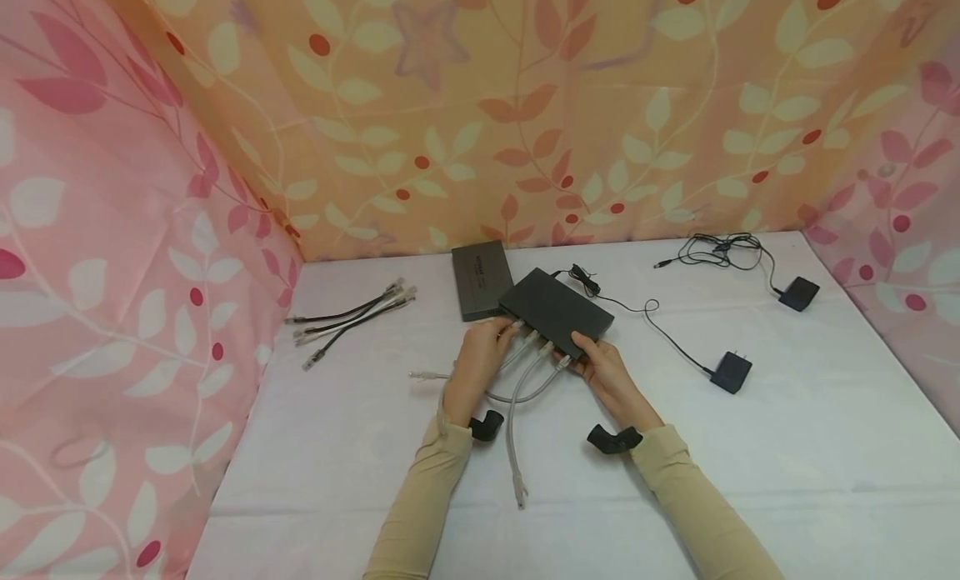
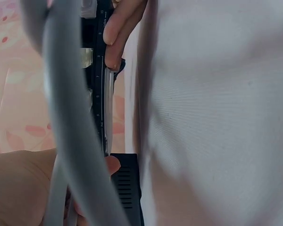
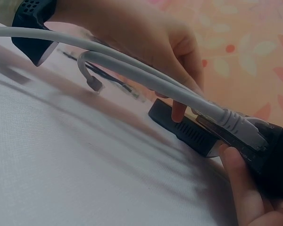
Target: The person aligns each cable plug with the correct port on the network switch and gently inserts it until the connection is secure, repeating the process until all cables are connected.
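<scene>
My right hand [image 1: 606, 376] grips a black network switch [image 1: 557, 309] by its near right corner, thumb on top and fingers underneath. The switch is raised and tilted over the table. Several grey Ethernet cables [image 1: 512, 434] run from the ports along its near edge. At the leftmost port, my left hand [image 1: 482, 355] pinches an Ethernet plug [image 1: 518, 323]. In the left wrist view a grey cable [image 2: 68, 99] crosses close to the lens, in front of the row of ports [image 2: 87, 57]. The right wrist view shows a plug [image 3: 243, 129] seated in the switch.
A second dark switch [image 1: 480, 280] lies behind on the white tablecloth [image 1: 337, 455]. Short black and grey cables [image 1: 352, 317] are at the left. To the right are a power adapter [image 1: 731, 372], its cord reaching the held switch, and another adapter [image 1: 798, 293] with a coiled cord.
</scene>
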Demonstrator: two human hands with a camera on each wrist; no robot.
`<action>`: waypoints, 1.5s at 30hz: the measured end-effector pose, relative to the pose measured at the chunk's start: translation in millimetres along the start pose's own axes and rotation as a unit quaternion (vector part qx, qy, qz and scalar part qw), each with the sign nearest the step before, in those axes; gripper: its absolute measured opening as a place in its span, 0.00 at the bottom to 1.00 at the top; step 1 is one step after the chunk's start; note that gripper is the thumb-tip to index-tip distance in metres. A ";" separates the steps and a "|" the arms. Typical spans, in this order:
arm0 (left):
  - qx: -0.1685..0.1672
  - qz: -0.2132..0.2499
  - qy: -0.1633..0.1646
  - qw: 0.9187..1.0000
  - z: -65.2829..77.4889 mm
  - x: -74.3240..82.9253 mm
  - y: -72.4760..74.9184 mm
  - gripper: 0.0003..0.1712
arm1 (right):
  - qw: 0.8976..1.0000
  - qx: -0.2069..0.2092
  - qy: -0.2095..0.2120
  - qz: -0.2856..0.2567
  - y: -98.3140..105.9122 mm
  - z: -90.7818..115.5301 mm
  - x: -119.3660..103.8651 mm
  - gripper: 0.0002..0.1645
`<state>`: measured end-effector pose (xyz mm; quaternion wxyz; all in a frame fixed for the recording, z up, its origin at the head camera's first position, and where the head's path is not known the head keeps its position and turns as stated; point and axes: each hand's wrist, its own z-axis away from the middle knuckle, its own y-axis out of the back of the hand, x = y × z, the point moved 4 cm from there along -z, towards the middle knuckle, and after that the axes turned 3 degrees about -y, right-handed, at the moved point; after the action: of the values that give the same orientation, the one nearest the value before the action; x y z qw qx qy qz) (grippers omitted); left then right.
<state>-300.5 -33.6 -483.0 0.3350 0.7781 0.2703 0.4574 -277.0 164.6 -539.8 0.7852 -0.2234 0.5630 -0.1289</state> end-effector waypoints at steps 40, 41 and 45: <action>0.024 0.009 0.020 0.999 3.1 6.0 -12.8 0.11 | 0.999 0.017 -0.013 0.029 2.2 1.2 1.6 0.31; 0.028 0.009 0.019 0.999 2.9 6.4 -13.1 0.11 | 0.999 0.018 -0.011 0.029 1.9 1.4 1.2 0.29; 0.043 0.008 0.018 0.999 2.5 7.3 -12.5 0.10 | 0.999 0.016 -0.014 0.036 0.1 1.9 0.4 0.25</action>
<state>-296.5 -21.1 -489.6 0.2932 0.7856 0.2895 0.4617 -275.0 164.9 -539.7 0.8006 -0.1921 0.5576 -0.1058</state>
